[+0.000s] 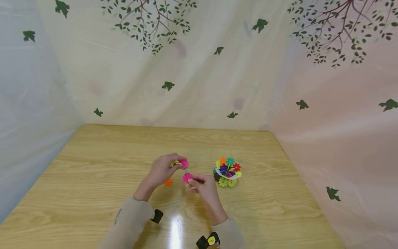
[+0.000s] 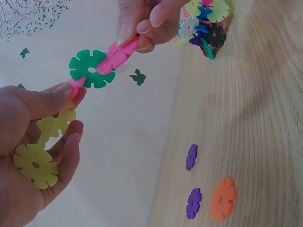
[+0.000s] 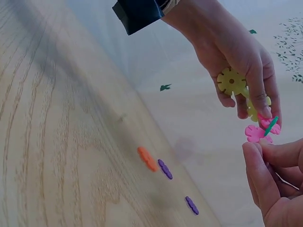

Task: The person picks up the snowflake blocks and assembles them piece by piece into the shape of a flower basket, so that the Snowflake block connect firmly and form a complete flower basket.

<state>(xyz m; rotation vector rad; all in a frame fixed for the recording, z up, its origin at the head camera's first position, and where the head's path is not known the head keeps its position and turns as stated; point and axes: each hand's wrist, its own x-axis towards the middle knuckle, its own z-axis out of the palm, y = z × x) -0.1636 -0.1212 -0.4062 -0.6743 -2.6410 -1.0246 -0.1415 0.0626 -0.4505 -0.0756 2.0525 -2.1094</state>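
Observation:
My left hand (image 1: pixel 162 169) grips a short chain of notched plastic snowflake discs, its thumb on a pink disc (image 2: pixel 76 87). Two yellow discs (image 2: pixel 46 171) of that chain lie along the palm and fingers. A green disc (image 2: pixel 81 65) joins the held pink one at its edge. From the other side, my right hand (image 1: pixel 206 189) pinches a second pink disc (image 2: pixel 116 56) between thumb and fingers. That disc meets the green one's rim. Both hands are raised above the table, close together, with the green disc between them.
A multicoloured cluster of joined discs (image 1: pixel 228 172) stands on the wooden table (image 1: pixel 267 207), right of the hands. An orange disc (image 2: pixel 223 198) lies near the left hand, beside two purple discs (image 2: pixel 193 203). A leaf-printed curtain (image 1: pixel 199 69) borders the table.

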